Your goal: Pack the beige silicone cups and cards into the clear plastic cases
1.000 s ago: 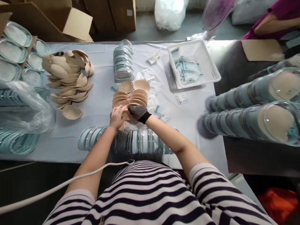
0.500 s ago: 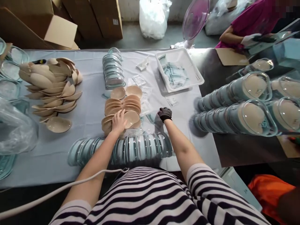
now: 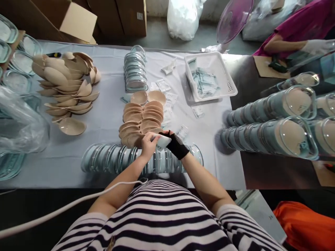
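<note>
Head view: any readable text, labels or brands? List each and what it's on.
None can be read for certain.
White packet held by both the left hand and the gloved right hand: blue print, blurred.
Packets in the white basket: blue print, too small.
Card standing in the basket's corner: a word, blurred.
Loose packets on the tablecloth: print too small.
White label on the cardboard box: illegible.

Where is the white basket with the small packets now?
In the head view, the white basket sits on the far right part of the table, right of the stack of clear lids, near the dark surface.
</note>
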Motion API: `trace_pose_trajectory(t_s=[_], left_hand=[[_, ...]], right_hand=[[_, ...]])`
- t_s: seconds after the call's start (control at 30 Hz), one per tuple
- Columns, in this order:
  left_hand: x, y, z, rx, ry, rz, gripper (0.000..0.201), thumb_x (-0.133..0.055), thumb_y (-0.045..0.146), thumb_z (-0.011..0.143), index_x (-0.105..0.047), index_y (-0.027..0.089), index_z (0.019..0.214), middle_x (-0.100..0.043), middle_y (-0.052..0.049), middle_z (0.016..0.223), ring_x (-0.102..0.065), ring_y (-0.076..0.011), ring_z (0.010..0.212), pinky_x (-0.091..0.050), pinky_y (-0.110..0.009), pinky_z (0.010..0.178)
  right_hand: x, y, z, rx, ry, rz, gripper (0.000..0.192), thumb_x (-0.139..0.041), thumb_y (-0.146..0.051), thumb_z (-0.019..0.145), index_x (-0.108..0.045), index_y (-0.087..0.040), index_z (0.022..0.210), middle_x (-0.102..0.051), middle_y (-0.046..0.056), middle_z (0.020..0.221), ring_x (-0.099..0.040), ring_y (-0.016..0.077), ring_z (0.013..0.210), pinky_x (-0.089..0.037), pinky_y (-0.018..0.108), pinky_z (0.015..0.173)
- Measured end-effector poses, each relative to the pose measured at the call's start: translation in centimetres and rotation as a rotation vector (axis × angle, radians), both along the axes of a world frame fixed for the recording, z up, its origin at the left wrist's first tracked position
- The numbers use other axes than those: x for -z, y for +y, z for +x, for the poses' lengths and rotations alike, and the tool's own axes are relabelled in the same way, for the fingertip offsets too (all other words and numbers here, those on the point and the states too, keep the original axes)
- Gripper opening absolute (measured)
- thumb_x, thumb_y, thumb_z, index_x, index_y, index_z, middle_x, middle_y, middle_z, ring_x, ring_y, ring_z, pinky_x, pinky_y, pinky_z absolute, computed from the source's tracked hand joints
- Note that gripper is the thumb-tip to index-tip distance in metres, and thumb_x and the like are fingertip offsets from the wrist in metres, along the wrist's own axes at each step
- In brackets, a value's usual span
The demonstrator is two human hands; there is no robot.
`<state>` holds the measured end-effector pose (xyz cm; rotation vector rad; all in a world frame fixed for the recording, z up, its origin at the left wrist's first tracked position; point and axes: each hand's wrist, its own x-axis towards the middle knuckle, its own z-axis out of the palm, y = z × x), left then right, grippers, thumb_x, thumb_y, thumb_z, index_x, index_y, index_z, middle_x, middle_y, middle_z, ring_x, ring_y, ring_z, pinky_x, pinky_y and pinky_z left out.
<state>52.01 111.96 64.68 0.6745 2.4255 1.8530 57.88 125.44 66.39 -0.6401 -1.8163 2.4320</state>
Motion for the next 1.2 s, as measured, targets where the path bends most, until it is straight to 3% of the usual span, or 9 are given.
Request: trace_pose_trajectory(t_s=[0.17,0.3,0.37,0.53,0.7,0.83,0.97,1.07,1.2], left_hand=[[3.0,-0.8,-3.0,-0.119,-0.133,-0.140,0.021,-0.059,0.040,0.090,-0.061,0.019,0.087,-0.067,-0.005,0.086,-0.063,-0.0181,0.082,-0.049,-0.029,0.077],[3.2,-1.4,-7.5,0.172,-0.122,-0.702,0.012,-0.067,0.028,0.081,-0.068,0.019,0.089,-0.072,-0.010,0.097,-0.063,-0.0291,0.103,-0.045,-0.040,0.093],[2.7,-1.3,-8.7,0.340,-0.135,-0.784,0.010,-0.064,0.027,0.081,-0.071,0.021,0.085,-0.073,-0.009,0.092,-0.065,-0.0282,0.096,-0.046,-0.038,0.089],[-0.1,-1.1,-7.7,0.457,-0.159,-0.394,0.038,-0.043,0.041,0.094,-0.074,0.019,0.098,-0.074,-0.006,0.096,-0.067,-0.0245,0.092,-0.051,-0.034,0.084],[-6.9,-3.0,-5.7,0.374,-0.063,-0.358,0.037,-0.056,0.035,0.089,-0.068,0.021,0.121,-0.073,-0.006,0.110,-0.065,-0.0268,0.105,-0.051,-0.038,0.094],[-11.5,-5.7,-5.9,0.608,-0.199,-0.228,0.051,-0.071,0.043,0.080,-0.065,0.023,0.127,-0.070,-0.006,0.120,-0.063,-0.0300,0.114,-0.049,-0.041,0.100],[-10.0,-6.4,-6.0,1.060,-0.849,0.078,0.086,-0.074,0.075,0.058,-0.069,0.013,0.117,-0.068,-0.019,0.120,-0.060,-0.0424,0.116,-0.051,-0.055,0.095],[-6.4,-4.7,-3.6,0.865,-1.144,0.603,0.097,-0.056,0.093,0.056,-0.066,0.022,0.121,-0.058,-0.016,0.138,-0.055,-0.0444,0.123,-0.053,-0.060,0.087],[-3.7,-3.8,0.5,0.462,-1.224,0.987,0.069,-0.039,0.078,0.082,-0.058,0.031,0.129,-0.059,-0.006,0.136,-0.056,-0.0314,0.124,-0.047,-0.054,0.102]], right_hand=[[1.8,-0.3,0.9,0.149,-0.105,0.327,0.021,-0.060,-0.040,0.078,-0.060,-0.019,0.077,-0.059,-0.001,0.070,-0.053,0.0133,0.066,-0.044,0.026,0.066],[2.4,1.9,-0.7,-0.126,-0.182,0.857,0.016,-0.061,-0.032,0.081,-0.068,-0.018,0.080,-0.072,0.007,0.092,-0.063,0.0214,0.090,-0.048,0.035,0.088],[2.2,2.6,-2.2,-0.232,-0.160,1.077,0.012,-0.065,-0.027,0.079,-0.071,-0.017,0.082,-0.067,0.012,0.123,-0.058,0.0259,0.114,-0.042,0.040,0.103],[-0.8,2.1,-5.8,-0.313,-0.177,1.159,0.017,-0.060,-0.024,0.087,-0.072,-0.017,0.097,-0.068,0.011,0.125,-0.065,0.0225,0.109,-0.050,0.033,0.095],[-7.1,2.6,-5.3,-0.370,0.137,1.057,0.051,-0.072,-0.029,0.078,-0.060,-0.018,0.126,-0.072,0.008,0.115,-0.068,0.0210,0.100,-0.053,0.031,0.087],[-12.6,5.1,-3.7,-0.534,0.266,0.965,0.031,-0.062,-0.036,0.085,-0.070,-0.012,0.104,-0.075,0.007,0.089,-0.069,0.0198,0.083,-0.054,0.030,0.077],[-16.9,3.4,-2.8,-0.336,0.324,1.253,0.028,-0.059,-0.034,0.089,-0.072,-0.013,0.103,-0.075,0.008,0.095,-0.069,0.0202,0.086,-0.053,0.032,0.081],[-16.5,-0.7,-1.3,-0.245,0.234,1.501,0.030,-0.054,-0.027,0.093,-0.069,-0.018,0.117,-0.073,0.010,0.113,-0.068,0.0230,0.100,-0.052,0.035,0.088],[-10.9,-6.4,3.8,-0.241,0.151,1.498,0.044,-0.054,-0.033,0.095,-0.057,-0.020,0.137,-0.060,0.014,0.138,-0.063,0.0268,0.117,-0.054,0.039,0.094]])
